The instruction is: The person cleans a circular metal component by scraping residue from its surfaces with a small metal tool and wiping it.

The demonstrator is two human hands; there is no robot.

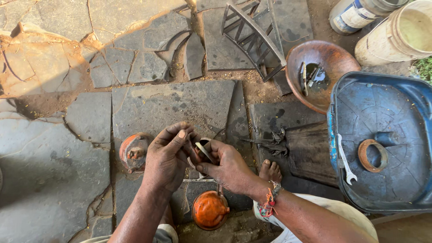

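My left hand (167,156) and my right hand (228,167) meet over the stone floor, both closed around a small round metal part (203,145). Between my right thumb and forefinger is a thin pale strip (204,152), laid across that part. Just left of my left hand an orange, rusty round metal piece (133,152) lies on the stone. Below my hands stands an orange dome-shaped part (210,209). My bare foot (270,171) shows to the right of my right wrist, which wears a thread bracelet.
A blue plastic drum (382,108) lies at the right, with a spanner (345,164) and a rusty ring (372,155) on it. A rusty bowl (335,58) holds tools and dark liquid. A metal frame (252,33) and two buckets (400,31) are farther off.
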